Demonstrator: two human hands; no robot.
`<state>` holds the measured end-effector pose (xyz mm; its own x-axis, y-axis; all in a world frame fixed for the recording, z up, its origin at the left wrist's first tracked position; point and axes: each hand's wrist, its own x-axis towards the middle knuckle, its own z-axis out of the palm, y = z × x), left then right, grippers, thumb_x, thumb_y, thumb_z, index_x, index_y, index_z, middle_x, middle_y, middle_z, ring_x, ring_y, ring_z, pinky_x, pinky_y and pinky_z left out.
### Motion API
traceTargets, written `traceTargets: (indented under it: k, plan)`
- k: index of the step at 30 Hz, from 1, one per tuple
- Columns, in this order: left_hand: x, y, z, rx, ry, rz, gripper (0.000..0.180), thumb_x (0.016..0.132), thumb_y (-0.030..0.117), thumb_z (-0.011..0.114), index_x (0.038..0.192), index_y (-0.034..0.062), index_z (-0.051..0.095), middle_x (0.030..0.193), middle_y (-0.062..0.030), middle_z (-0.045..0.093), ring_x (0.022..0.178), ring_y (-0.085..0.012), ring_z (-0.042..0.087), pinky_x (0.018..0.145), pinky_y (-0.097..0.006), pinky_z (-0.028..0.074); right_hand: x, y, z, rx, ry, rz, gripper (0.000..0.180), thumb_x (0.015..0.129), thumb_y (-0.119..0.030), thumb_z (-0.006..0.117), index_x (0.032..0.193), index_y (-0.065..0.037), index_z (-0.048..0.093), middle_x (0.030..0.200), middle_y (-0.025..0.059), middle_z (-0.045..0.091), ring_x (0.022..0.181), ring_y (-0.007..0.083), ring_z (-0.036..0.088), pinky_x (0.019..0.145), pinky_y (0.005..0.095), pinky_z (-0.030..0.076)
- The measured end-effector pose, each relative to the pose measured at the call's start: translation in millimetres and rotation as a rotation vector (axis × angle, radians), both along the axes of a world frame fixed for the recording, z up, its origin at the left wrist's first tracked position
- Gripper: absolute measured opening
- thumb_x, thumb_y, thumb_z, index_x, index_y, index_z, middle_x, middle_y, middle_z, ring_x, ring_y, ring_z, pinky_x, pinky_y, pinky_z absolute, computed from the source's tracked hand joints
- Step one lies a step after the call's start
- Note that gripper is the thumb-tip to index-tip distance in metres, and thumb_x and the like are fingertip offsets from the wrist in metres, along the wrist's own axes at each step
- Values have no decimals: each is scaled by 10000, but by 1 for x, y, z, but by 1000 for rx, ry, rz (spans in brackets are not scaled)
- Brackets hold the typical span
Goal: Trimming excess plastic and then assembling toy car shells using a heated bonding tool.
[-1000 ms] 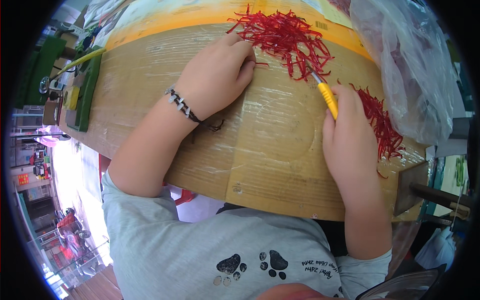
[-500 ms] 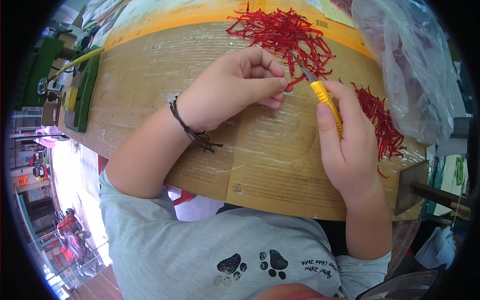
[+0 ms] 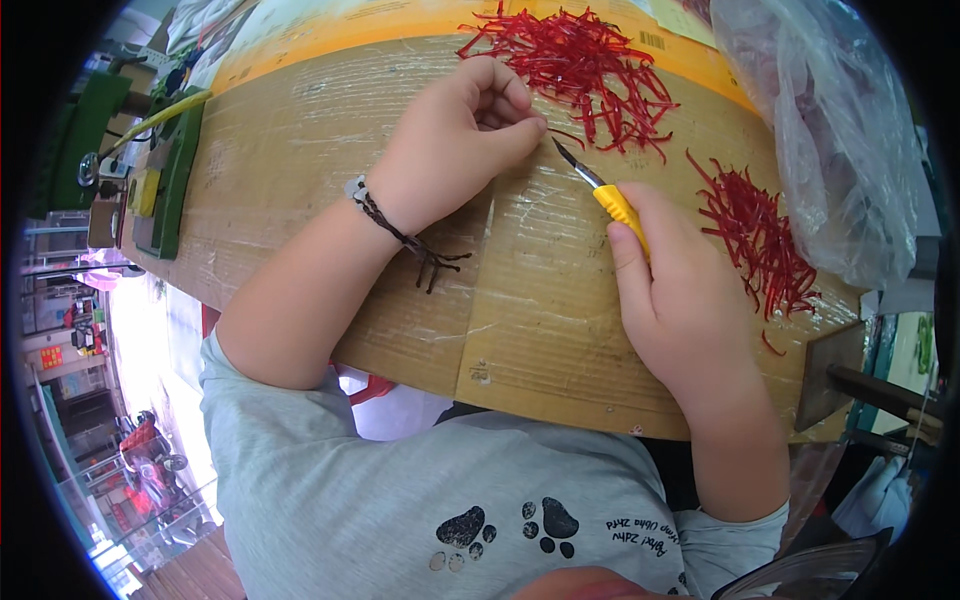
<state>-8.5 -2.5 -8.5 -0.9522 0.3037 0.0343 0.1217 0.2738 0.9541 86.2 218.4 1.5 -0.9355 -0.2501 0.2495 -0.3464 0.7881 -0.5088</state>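
My left hand [image 3: 455,150] pinched one thin red strip [image 3: 565,136] against the cardboard board [image 3: 300,230] while my right hand [image 3: 680,300] gripped the yellow-handled knife [image 3: 605,195] beside it; light, limp and easily torn, it seemed best held near its end.

A person in a light grey short-sleeved T-shirt [image 3: 400,500] printed with black paw prints [image 3: 505,522] and small black lettering; a dark braided cord bracelet [image 3: 385,215] with loose knotted ends and a pale bead circles the left wrist. Both forearms are bare.
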Motion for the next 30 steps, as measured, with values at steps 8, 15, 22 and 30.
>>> traceTargets:
  k: [8,15,22,30]
  plan:
    - [-3,-5,1,174,-235,-70,186,942,59,724,999,57,547,974,-54,694,907,-120,701,810,-235,584,1,-3,2,58,1,-5,264,1008,-212,584,1212,-45,584,972,152,678,756,362,692,634,454,555]
    - [2,-2,5,504,-512,-1,154,954,19,685,1033,42,556,1043,-106,704,962,-190,725,921,-281,606,1,-5,-1,50,48,-18,271,1010,-213,582,1222,-44,575,964,148,673,753,351,692,626,447,552]
    - [5,0,6,544,-544,10,154,949,6,684,1020,47,553,1062,-121,703,992,-206,722,934,-287,604,1,-7,-2,76,83,-48,280,1009,-218,586,1232,-48,574,960,143,671,731,344,690,608,442,551]
    - [7,4,3,542,-517,19,169,949,12,689,1016,45,537,1061,-127,709,985,-206,721,935,-298,604,3,-10,-2,220,93,-73,326,1004,-254,606,1256,-49,591,910,123,652,673,315,691,563,423,552]
